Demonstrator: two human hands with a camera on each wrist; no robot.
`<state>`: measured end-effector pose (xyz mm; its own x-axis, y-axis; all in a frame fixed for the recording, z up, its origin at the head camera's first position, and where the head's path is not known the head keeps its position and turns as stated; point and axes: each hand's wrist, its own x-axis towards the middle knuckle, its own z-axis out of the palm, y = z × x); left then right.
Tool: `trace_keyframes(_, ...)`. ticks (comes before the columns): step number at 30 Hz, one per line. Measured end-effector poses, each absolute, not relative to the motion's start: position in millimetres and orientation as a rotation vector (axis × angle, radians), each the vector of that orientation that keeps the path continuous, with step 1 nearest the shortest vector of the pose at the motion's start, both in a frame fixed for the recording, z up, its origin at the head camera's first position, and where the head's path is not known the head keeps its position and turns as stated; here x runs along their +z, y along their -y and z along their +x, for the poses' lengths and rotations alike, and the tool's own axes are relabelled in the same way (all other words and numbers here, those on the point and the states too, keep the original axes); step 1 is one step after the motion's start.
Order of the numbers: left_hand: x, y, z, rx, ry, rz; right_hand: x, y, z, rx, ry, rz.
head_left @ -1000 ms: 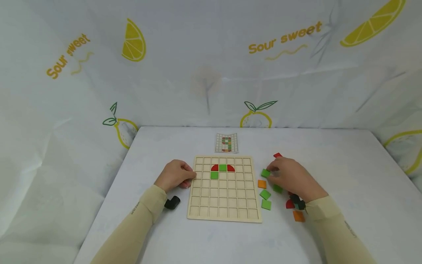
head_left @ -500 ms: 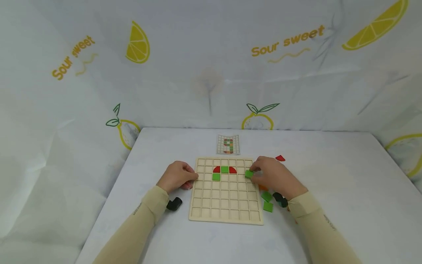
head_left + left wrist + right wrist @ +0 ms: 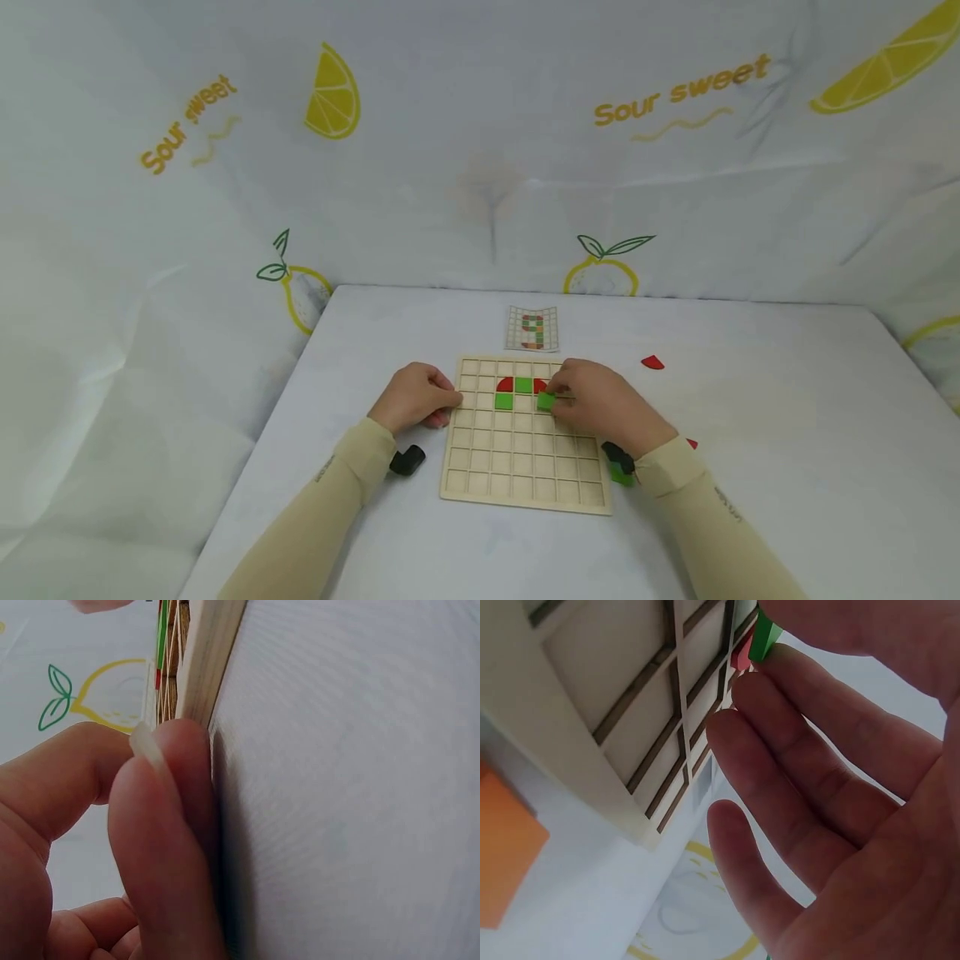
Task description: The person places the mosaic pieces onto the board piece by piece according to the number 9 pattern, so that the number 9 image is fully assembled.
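Observation:
A wooden grid board (image 3: 525, 460) lies on the table. Its upper part bears a red quarter-round tile (image 3: 506, 384), a green square tile (image 3: 523, 385) and another red quarter-round tile (image 3: 539, 386) in a row, with a second green square tile (image 3: 504, 402) under the left one. My left hand (image 3: 414, 398) grips the board's left edge with thumb and finger, seen close up in the left wrist view. My right hand (image 3: 606, 404) pinches a green square tile (image 3: 546, 402) over the cell under the right red tile; its other fingers extend above the board in the right wrist view.
Behind the board lies a small pattern card (image 3: 532, 330). Loose pieces are to the right: a red quarter-round tile (image 3: 653, 362), a green tile (image 3: 621, 476) and an orange tile (image 3: 508, 844). My right forearm hides others. A patterned cloth (image 3: 450, 125) hangs behind the table.
My right hand has carried the green square tile left, from the loose tiles beside the board to the cell under the right red tile. My left hand stays at the board's edge.

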<state>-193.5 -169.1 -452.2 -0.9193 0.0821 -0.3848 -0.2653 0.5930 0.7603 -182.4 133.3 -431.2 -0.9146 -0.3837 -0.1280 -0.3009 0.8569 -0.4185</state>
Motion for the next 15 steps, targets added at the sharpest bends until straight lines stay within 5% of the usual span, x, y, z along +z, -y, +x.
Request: trace_keyframes(15, -454.6, 168.8, -195.4, 1.250, -2.452, -0.139, -437.4, -128.7, -181.8, -0.531, -2.868, -0.587)
